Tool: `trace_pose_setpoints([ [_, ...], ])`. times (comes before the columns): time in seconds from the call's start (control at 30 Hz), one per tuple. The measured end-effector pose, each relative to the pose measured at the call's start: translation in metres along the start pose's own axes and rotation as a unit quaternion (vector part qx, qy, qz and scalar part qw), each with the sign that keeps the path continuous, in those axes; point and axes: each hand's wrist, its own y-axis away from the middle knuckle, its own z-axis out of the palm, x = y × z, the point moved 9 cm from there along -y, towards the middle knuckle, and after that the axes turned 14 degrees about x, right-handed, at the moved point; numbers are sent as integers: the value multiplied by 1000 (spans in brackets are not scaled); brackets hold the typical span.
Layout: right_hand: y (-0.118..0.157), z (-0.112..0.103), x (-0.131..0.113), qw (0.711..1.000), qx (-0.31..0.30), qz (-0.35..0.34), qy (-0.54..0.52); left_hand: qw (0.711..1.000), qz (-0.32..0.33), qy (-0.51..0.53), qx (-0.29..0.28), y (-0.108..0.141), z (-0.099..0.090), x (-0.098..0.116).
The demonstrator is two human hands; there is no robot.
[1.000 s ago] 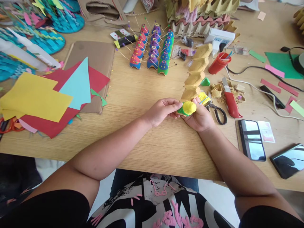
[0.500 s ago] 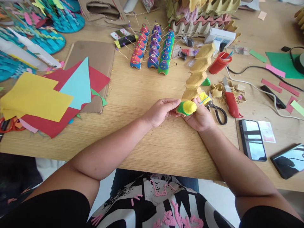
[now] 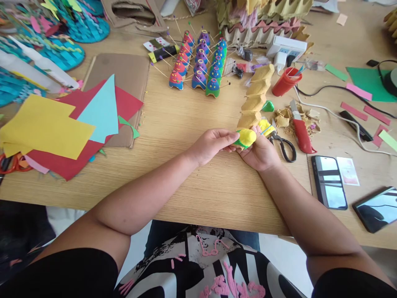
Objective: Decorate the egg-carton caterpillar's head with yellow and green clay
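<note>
Left of frame: yellow sheet [image 3: 43,128] over red sheet [image 3: 70,163]. Upper center: three painted egg-carton caterpillars [image 3: 199,78], well apart from grip. Center: left hand [image 3: 211,147] closed on near end of egg-carton strip [image 3: 254,101], thumb on clay's left edge, fingers curled beneath. Strip's near cup, covered in yellow-green clay [image 3: 247,138], sits between hands; bare tan cups extend beyond grip toward upper right. Right hand [image 3: 262,153] grips same end from right, some fingers hidden. Right of it: black-handled scissors [image 3: 287,149], red-handled knife [image 3: 302,134].
</note>
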Motion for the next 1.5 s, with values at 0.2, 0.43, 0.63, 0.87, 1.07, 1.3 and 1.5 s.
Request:
trace_pose_setpoints([
  [0.2, -2, -1, 2, 1000, -9, 15, -9, 1000, 12, 1, 1, -2, 0, 1],
  [0.43, -3, -3, 4, 1000, -4, 16, 2, 1000, 15, 7, 10, -1, -2, 3],
  [0.63, -3, -3, 3, 999, 13, 20, -24, 999, -40, 22, -6, 0, 0, -3],
  [0.87, -2, 0, 2, 999, 33, 29, -29, 1000, 3, 12, -26, -2, 2, 2],
  [1.07, -1, -1, 3, 998, 35, 34, -27, 999, 37, 8, -29, -2, 3, 7],
  [1.3, -2, -4, 3, 998, 45, 32, -20, 999, -20, 15, -35, 0, 4, 1],
  [1.5, -1, 0, 2, 999, 35, 23, -10, 1000, -3, -4, -4, -1, 0, 3],
])
